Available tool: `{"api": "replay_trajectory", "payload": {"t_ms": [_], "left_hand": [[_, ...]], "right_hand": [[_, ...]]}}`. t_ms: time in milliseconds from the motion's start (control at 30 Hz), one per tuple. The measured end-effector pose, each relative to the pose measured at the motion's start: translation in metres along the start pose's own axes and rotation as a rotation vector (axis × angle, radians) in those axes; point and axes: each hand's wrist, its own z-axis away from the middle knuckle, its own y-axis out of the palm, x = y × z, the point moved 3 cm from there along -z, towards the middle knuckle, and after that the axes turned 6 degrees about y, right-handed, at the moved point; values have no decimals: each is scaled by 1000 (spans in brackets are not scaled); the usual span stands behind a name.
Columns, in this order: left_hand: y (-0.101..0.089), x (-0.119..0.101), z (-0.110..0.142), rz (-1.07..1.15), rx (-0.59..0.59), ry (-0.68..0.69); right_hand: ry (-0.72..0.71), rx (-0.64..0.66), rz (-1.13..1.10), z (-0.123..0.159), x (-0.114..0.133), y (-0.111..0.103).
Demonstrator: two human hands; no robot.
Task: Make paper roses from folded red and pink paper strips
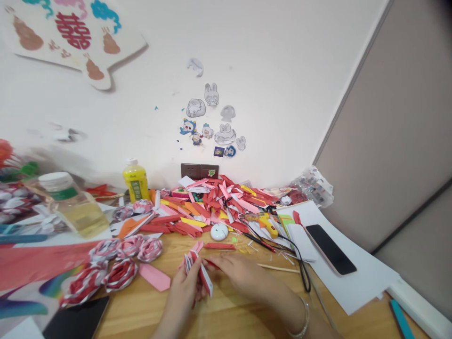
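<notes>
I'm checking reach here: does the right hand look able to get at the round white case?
Probably yes: the round white case lies just beyond the right hand, with only a low red paper strip between them, though that hand is busy at the folded paper in the left hand.

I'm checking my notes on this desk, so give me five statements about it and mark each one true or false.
1. The left hand holds folded paper. True.
2. The bracelet is on the left wrist. False: it is on the right wrist.
3. The phone on the right lies on white paper. True.
4. The right hand is holding the yellow glue gun. False: the glue gun lies beyond that hand, by the pile of paper pieces.
5. The yellow drink bottle is left of the round white case. True.
</notes>
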Motion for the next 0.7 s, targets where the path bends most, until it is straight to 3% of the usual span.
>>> {"api": "replay_trajectory", "payload": {"t_ms": [233, 433, 600, 700], "left_hand": [[-2, 3, -3, 60, 0, -17], [2, 2, -3, 100, 38, -43], [2, -4, 2, 41, 32, -4], [3, -5, 4, 49, 35, 19]], "right_hand": [[-26, 20, 110, -2, -3, 8], [161, -107, 333, -1, -19, 15], [222, -223, 357, -3, -17, 0], [270, -349, 193, -2, -9, -14]]}}
